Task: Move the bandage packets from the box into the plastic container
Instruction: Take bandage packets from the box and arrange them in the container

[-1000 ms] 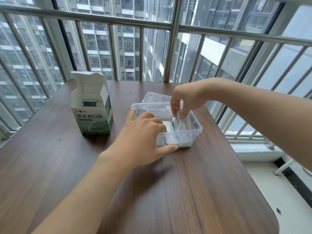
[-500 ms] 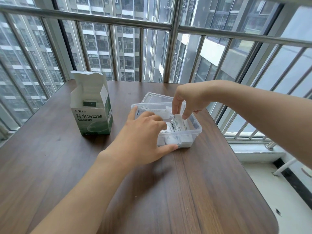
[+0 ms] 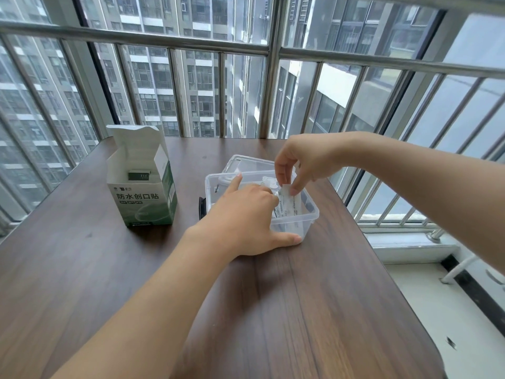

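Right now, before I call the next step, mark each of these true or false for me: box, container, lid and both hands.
1. The box stands upright with its top flaps open. True.
2. The right hand is reaching into the box. False: it is over the plastic container, fingers on a bandage packet.
3. The left hand rests on the container's near side. True.
4. The lid is snapped on the container. False: it lies on the table behind the open container.
5. The box is right of the container. False: it is to its left.
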`<control>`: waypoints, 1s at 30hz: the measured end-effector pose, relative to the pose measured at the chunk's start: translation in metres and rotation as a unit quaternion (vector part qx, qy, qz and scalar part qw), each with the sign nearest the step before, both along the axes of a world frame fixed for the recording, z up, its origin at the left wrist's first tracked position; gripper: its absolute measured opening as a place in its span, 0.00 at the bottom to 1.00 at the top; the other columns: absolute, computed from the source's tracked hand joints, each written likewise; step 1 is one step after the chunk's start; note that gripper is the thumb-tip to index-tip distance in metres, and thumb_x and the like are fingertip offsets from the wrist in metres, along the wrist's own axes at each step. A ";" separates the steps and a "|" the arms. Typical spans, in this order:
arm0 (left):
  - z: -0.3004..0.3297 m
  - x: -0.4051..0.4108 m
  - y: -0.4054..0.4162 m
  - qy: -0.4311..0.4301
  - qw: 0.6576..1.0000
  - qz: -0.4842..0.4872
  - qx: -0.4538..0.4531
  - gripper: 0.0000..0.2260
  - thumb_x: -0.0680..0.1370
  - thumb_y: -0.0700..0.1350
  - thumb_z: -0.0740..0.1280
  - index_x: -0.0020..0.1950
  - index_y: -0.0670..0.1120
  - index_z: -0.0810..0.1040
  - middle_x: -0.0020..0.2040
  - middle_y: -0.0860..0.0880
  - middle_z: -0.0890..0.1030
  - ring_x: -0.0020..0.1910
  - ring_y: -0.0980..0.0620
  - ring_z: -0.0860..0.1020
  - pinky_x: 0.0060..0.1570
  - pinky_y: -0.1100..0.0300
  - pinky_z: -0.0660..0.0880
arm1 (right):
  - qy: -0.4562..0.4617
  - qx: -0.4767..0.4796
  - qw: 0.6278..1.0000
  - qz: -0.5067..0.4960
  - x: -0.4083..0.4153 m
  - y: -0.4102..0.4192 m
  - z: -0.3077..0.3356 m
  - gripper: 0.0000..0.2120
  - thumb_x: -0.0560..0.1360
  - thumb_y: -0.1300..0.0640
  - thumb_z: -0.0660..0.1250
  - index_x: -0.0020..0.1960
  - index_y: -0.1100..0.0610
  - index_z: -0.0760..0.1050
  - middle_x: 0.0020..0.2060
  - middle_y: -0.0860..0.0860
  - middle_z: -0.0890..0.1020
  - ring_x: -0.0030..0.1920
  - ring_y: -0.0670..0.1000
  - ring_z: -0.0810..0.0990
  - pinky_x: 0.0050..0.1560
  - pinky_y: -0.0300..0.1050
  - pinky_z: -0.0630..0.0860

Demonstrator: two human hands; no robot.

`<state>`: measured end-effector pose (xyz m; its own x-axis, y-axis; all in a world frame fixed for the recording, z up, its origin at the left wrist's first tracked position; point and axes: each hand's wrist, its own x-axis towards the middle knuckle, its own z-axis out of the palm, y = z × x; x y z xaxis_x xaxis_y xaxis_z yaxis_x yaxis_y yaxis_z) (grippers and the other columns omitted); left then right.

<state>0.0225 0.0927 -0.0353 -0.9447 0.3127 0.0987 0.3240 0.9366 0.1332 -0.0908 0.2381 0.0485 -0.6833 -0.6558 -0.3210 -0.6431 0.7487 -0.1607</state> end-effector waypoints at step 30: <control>0.018 0.031 -0.039 0.101 0.984 0.029 0.146 0.41 0.62 0.75 0.69 0.67 0.51 0.78 0.64 0.58 0.77 0.66 0.57 0.73 0.68 0.59 0.67 | -0.080 0.026 0.996 0.021 -0.014 -0.015 0.027 0.03 0.76 0.55 0.74 0.47 0.54 0.84 0.25 0.43 0.74 0.25 0.42 0.68 0.31 0.37 0.68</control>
